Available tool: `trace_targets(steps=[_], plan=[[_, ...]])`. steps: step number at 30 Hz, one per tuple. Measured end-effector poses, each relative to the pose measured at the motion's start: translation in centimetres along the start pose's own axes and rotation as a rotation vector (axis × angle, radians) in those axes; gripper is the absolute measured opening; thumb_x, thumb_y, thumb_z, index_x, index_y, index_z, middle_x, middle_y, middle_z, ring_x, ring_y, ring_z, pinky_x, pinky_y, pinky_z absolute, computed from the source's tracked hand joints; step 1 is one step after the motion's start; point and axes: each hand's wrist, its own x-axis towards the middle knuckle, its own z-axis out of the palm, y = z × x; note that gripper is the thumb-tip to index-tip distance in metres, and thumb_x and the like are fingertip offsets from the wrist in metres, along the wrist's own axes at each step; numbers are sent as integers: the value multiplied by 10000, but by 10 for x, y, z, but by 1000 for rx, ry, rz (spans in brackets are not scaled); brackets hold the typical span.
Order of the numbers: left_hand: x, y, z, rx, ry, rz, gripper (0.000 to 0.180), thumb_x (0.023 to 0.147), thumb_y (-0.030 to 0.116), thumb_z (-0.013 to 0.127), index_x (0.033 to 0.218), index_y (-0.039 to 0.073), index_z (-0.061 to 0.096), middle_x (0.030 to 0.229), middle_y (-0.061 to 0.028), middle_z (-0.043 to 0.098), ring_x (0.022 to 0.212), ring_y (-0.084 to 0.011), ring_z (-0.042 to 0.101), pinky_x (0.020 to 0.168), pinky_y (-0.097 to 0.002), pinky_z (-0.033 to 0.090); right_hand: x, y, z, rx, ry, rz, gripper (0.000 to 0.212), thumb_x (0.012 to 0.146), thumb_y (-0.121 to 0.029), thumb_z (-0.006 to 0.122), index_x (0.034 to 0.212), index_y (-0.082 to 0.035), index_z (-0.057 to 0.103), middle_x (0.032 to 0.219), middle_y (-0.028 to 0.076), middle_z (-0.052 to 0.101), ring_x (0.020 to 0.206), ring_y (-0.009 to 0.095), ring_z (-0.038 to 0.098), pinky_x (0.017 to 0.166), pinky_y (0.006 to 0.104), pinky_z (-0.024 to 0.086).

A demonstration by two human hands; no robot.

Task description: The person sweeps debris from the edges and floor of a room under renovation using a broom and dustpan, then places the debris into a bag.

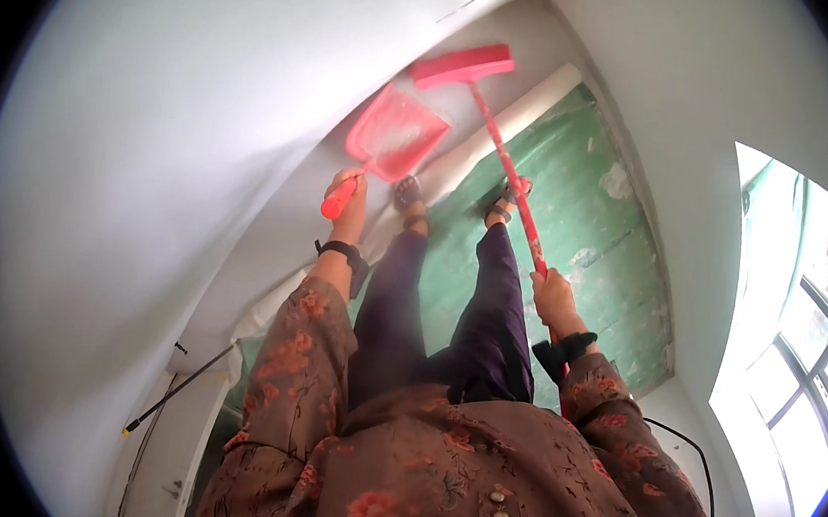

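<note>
My left hand (349, 193) is wrapped round the short handle of a pinkish-red dustpan (402, 133). Pale dust covers part of the pan, which lies low over the floor beside the wall. A long red-handled broom (505, 154) is gripped partway along its stick by my right hand (554, 299), fingers closed. Its pink head (464, 66) is on the grey floor strip, just beyond the pan and apart from its far edge. Whether the pan touches the floor I cannot tell.
Green sheeting (602, 215) with whitish patches covers the floor on the right, its rolled pale edge (503, 120) running beside my feet. White walls rise on both sides. A window (802, 338) is at right; a black pole (180, 388) and a white door (160, 462) are at lower left.
</note>
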Motion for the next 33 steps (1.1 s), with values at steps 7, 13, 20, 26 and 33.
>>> trace_targets(steps=[7,13,20,26,33], plan=[[-3,-5,-4,8,26,62,30,822,51,623,847,36,630,777,-68,634,709,-158,578,683,-297,471,-57,35,-22,-57,-111,-128,360,879,-345,546,879,14,555,727,220,622,702,382,619,640,470,465],[-25,-9,-65,-99,-70,-55,64,841,39,613,899,23,636,961,-113,655,887,-172,597,826,-283,461,-69,49,-79,163,-140,4,269,864,-252,573,1008,-27,605,721,196,601,702,347,609,637,403,465],[-75,-6,-178,-193,-137,-182,104,827,-13,611,926,-2,640,1063,-144,637,1001,-182,585,905,-290,441,-62,37,-152,23,-145,-20,280,860,-246,584,1019,-17,612,690,184,599,650,293,612,619,377,472],[-129,0,-256,-58,-84,-308,124,816,-17,609,935,-14,642,1105,-149,627,1019,-198,584,914,-302,451,-57,30,-172,-3,-262,50,251,861,-243,587,947,-7,600,688,187,588,655,317,604,615,388,464],[-187,25,-308,-75,98,-348,126,818,15,615,937,-4,648,1091,-172,638,974,-215,607,844,-288,481,-15,5,-191,-233,-251,-327,262,871,-269,556,936,-19,602,824,227,610,795,405,588,681,441,453]])
